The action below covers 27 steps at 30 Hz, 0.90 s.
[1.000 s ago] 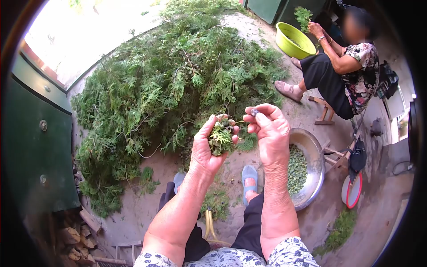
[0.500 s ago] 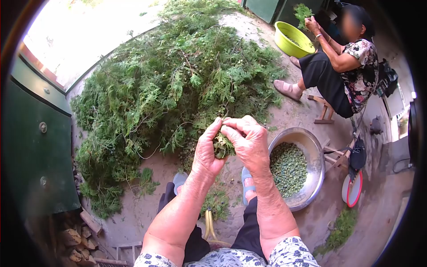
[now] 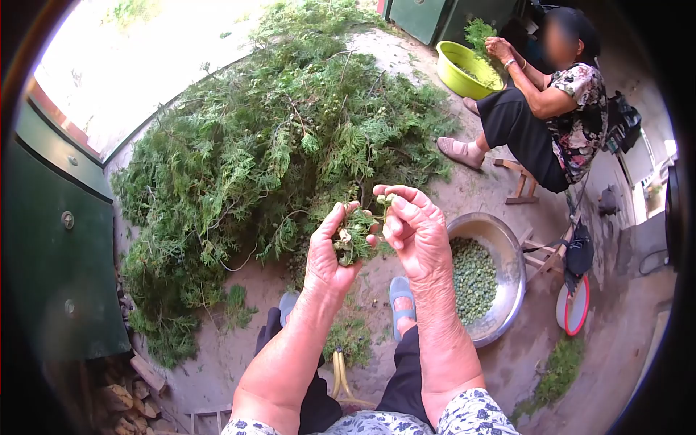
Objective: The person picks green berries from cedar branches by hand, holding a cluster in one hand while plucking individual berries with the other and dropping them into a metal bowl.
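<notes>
My left hand [image 3: 328,250] is closed around a small leafy evergreen sprig [image 3: 353,235] with pale bits among its green scales. Just to the right, my right hand [image 3: 415,232] pinches a few small green cones [image 3: 386,198] between thumb and forefinger, apart from the sprig. Right of my right forearm stands a metal basin [image 3: 510,290] holding many small round green cones [image 3: 473,279]. A large heap of cut evergreen branches [image 3: 290,138] spreads over the ground in front of both hands.
A person [image 3: 573,109] sits on a wooden stool [image 3: 520,181] at the upper right, holding a sprig over a yellow-green tub [image 3: 464,81]. Green metal doors [image 3: 61,246] line the left. Split firewood [image 3: 123,406] lies at lower left. A red-rimmed round object [image 3: 573,308] leans at right.
My hands have moved apart; my right hand has come away from the sprig with small green cones in its fingers. The seated person's hands have lowered slightly toward the tub.
</notes>
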Each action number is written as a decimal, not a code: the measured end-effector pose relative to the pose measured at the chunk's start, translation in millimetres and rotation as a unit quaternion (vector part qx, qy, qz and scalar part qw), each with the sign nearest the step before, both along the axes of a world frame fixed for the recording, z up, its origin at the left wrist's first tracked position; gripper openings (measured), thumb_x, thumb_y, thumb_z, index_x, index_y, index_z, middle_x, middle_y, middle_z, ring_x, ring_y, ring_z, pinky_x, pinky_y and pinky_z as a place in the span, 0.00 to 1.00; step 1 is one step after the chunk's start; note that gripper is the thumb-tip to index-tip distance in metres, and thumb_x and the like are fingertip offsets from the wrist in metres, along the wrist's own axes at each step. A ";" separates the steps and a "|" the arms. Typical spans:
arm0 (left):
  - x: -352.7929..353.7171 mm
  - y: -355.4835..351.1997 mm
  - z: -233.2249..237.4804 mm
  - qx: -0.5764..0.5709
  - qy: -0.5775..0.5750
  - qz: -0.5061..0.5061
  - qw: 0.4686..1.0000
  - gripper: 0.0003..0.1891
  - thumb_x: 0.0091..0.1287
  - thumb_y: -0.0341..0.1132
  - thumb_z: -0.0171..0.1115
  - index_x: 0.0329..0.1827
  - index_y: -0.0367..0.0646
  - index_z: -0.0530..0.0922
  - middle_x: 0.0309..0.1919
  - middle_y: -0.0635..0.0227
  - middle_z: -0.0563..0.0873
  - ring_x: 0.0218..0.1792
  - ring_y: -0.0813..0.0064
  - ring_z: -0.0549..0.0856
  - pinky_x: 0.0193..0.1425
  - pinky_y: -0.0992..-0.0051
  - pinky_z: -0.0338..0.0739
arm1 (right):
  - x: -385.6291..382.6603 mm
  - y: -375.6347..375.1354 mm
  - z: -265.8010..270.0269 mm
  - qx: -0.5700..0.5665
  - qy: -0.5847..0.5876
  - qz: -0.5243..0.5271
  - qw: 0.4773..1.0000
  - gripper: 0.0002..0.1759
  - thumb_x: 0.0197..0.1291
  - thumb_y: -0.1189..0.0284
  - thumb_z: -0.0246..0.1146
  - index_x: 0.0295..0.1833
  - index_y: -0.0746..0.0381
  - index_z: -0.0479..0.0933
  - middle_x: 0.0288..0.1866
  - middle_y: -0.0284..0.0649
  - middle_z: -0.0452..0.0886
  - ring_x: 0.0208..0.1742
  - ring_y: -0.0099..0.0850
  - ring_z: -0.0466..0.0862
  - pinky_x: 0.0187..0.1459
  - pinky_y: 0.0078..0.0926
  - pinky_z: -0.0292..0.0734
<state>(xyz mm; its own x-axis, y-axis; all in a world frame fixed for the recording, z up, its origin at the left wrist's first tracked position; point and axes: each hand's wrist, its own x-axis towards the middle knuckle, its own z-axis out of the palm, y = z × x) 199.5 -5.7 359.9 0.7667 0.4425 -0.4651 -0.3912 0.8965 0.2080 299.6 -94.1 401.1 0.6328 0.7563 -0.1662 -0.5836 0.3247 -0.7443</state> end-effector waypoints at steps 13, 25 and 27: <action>3.4 0.7 -17.9 0.005 -0.028 -0.001 1.000 0.13 0.67 0.41 0.60 0.46 0.41 0.77 0.37 0.63 0.84 0.36 0.69 0.84 0.37 0.70 0.81 | 1.7 -0.3 -14.2 0.051 0.031 -0.027 0.998 0.14 0.68 0.71 0.53 0.56 0.63 0.69 0.39 0.42 0.79 0.26 0.21 0.75 0.22 0.17 0.71; 3.1 3.2 -26.7 -0.021 -0.045 0.007 0.999 0.15 0.68 0.42 0.58 0.49 0.41 0.76 0.39 0.62 0.83 0.38 0.66 0.84 0.35 0.72 0.82 | -3.4 0.5 -11.0 -0.013 -0.059 -0.018 0.998 0.18 0.66 0.67 0.58 0.56 0.65 0.69 0.40 0.36 0.76 0.26 0.20 0.75 0.24 0.19 0.76; 2.5 3.8 -25.1 -0.021 -0.053 0.005 0.998 0.15 0.68 0.42 0.58 0.49 0.41 0.76 0.39 0.62 0.83 0.38 0.67 0.84 0.36 0.72 0.82 | -5.5 1.1 -7.4 -0.021 -0.062 -0.020 0.998 0.21 0.66 0.64 0.57 0.58 0.66 0.67 0.39 0.37 0.76 0.25 0.20 0.75 0.24 0.21 0.78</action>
<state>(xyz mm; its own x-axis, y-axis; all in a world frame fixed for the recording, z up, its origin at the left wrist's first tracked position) 202.1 -1.9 334.8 0.8082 0.4319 -0.4004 -0.4178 0.8996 0.1270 294.1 -93.0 393.7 0.6804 0.7236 -0.1156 -0.4736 0.3138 -0.8230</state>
